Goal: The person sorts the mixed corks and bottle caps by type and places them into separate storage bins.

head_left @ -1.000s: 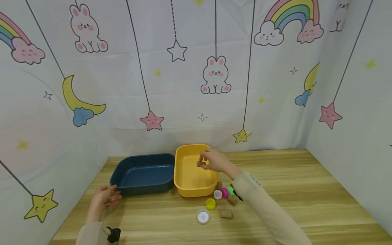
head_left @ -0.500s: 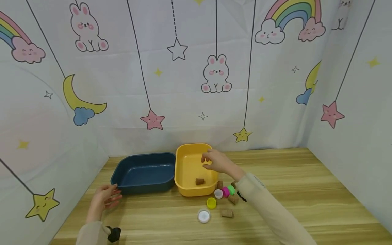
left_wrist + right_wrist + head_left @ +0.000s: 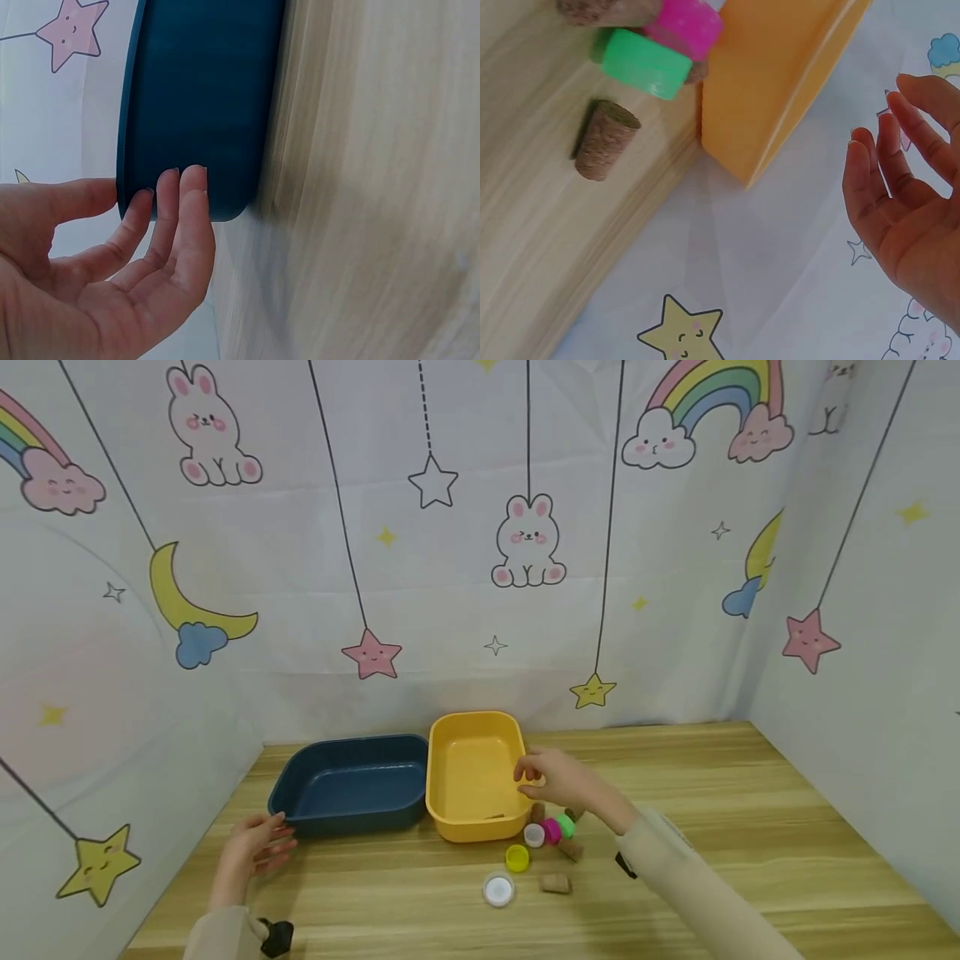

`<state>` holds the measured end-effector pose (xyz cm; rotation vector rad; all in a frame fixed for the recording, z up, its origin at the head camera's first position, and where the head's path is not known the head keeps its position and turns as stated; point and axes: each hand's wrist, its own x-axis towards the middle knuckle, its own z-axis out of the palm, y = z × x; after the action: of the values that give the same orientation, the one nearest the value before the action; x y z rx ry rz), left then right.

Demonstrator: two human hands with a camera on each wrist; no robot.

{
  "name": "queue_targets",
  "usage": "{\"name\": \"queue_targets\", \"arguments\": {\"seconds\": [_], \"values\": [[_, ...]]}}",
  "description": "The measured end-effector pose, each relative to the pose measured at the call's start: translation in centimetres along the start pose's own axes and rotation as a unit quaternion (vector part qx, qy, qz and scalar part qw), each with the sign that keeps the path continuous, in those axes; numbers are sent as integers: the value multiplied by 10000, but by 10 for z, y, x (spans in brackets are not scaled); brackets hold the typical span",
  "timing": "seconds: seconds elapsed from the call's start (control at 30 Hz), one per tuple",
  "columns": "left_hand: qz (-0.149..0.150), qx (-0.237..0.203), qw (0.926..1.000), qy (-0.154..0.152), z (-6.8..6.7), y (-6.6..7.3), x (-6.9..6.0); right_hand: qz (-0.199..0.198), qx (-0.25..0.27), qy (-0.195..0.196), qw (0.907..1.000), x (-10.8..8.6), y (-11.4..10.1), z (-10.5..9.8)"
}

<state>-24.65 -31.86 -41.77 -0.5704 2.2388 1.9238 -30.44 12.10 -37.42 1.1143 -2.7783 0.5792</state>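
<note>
My left hand (image 3: 255,852) rests at the near left corner of the dark blue bin (image 3: 202,97); its thumb touches the rim and its loose fingers lie by the outer wall. Over the right edge of the yellow bin (image 3: 472,764) hovers my right hand (image 3: 558,779), fingers loosely bent with nothing between them. A sliver of a cork (image 3: 493,816) shows inside the yellow bin near its front wall, which hides the rest. Below the right hand lie a green cap (image 3: 646,64), a magenta cap (image 3: 686,28) and a tapered cork (image 3: 607,142).
On the wooden table (image 3: 397,902), a white cap (image 3: 534,835), a yellow cap (image 3: 517,858) and a round whitish lid (image 3: 498,890) lie before the yellow bin. Other corks (image 3: 555,883) lie beside them. A patterned cloth (image 3: 442,602) surrounds the table on the visible sides.
My right hand let go of a cork, which fell into the yellow bin and now sits nearer its front wall. That hand then moved right and slightly toward me. My left hand stayed put.
</note>
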Motion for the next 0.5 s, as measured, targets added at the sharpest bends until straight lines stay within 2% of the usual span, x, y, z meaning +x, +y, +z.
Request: {"name": "queue_targets", "arguments": {"seconds": [0.13, 0.33, 0.5], "values": [[-10, 12, 10000, -12, -1, -1, 0, -91, -79, -59, 9999, -13, -3, 7], [-33, 53, 10000, -4, -3, -1, 1, -598, -201, -173, 9979, -24, -17, 19], [7, 95, 9999, -36, -2, -2, 1, -736, -122, -590, 9955, -31, -30, 26]]}}
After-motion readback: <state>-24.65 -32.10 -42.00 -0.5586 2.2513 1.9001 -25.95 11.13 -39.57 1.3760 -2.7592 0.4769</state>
